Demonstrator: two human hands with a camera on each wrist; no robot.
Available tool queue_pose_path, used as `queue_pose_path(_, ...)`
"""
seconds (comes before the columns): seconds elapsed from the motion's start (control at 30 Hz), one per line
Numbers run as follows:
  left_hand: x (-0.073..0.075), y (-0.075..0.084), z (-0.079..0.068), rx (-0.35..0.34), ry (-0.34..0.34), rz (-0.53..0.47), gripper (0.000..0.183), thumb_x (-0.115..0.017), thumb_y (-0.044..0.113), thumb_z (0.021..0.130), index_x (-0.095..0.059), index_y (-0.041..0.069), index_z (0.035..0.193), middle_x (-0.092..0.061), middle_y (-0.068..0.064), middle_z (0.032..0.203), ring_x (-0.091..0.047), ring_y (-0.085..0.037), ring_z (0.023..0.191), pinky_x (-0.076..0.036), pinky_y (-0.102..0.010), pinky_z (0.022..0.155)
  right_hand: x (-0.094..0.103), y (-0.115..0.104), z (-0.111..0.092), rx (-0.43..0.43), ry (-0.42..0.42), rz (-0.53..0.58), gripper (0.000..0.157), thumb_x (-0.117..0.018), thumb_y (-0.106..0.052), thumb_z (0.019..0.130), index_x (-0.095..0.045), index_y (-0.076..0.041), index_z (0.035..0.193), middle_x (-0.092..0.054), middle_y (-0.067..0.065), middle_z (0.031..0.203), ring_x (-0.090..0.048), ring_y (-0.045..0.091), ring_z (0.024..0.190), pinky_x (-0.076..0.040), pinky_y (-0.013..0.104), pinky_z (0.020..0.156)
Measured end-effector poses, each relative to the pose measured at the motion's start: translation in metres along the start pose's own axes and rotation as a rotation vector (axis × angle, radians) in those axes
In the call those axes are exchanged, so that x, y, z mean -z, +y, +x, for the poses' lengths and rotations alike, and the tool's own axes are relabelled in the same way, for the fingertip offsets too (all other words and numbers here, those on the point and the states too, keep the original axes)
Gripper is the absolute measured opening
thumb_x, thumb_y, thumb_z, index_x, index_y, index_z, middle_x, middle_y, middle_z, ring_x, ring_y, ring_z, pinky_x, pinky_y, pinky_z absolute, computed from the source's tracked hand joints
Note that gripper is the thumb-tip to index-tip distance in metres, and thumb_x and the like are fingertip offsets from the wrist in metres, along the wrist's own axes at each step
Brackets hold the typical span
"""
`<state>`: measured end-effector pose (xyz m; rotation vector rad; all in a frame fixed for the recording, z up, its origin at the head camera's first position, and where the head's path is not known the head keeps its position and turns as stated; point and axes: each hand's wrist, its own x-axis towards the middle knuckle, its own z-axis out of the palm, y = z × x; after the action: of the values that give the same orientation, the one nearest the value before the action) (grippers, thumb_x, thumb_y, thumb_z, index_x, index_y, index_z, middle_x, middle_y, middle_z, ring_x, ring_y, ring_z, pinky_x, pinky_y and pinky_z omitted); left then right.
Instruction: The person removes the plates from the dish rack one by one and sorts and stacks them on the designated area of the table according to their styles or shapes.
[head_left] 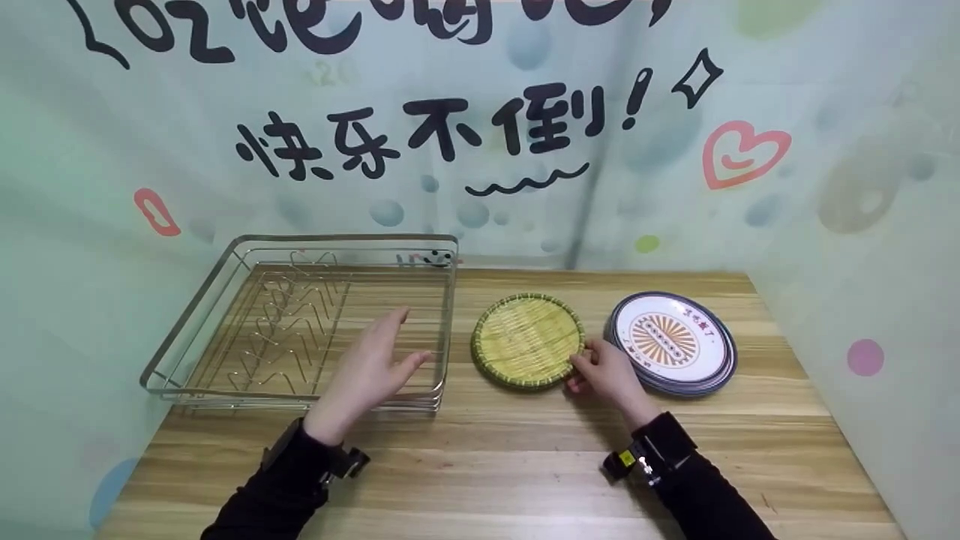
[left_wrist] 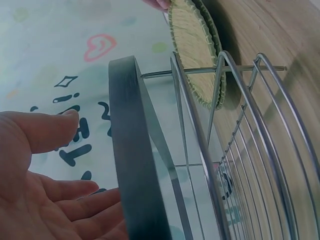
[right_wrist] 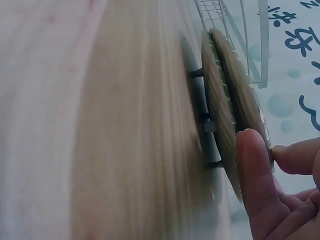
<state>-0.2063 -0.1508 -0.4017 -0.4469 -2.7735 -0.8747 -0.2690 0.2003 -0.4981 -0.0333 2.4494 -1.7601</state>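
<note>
Two round, shallow woven bamboo trays lie stacked near the middle of the table, pale with a green stitched rim. My right hand pinches the upper tray at its right rim, thumb above and a finger beneath. Under the lower tray, the right wrist view shows small dark pegs. My left hand hovers over the right front part of a metal wire rack, thumb and fingers spread and holding nothing. The left wrist view shows it beside the rack's flat rim.
A stack of white plates with dark blue rims stands to the right, close to my right hand. Bent wire dividers rise inside the rack. A printed cloth hangs behind the wooden table.
</note>
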Motion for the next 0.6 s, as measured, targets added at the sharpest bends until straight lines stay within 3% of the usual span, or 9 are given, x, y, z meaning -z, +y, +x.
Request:
queue_pose_path(0.33,-0.002,-0.004,-0.001,0.011,-0.004,-0.004,0.075,-0.072,0.025,0.089,-0.036,-0.009,0.145,-0.042,-0.029,0.146,-0.043,-0.044,0.132,-0.031,-0.054,0.113,0.003,0.001,-0.001,0.016,-0.101,-0.157,0.024,-0.058,-0.01,0.099,-0.059,0.006,0.116,-0.069,0.013,0.076,-0.068,0.023,0.061,-0.06,0.035,0.057)
queue_pose_path(0.6,-0.004,-0.004,-0.004,0.015,-0.009,0.0,0.072,-0.072,0.024,0.089,-0.038,-0.009,0.144,-0.044,-0.029,0.144,-0.045,-0.045,0.131,-0.032,-0.054,0.112,0.015,-0.009,-0.014,0.121,-0.069,-0.404,0.044,-0.064,-0.018,0.097,-0.054,0.005,0.133,-0.07,0.006,0.077,-0.068,0.02,0.063,-0.057,0.033,0.058)
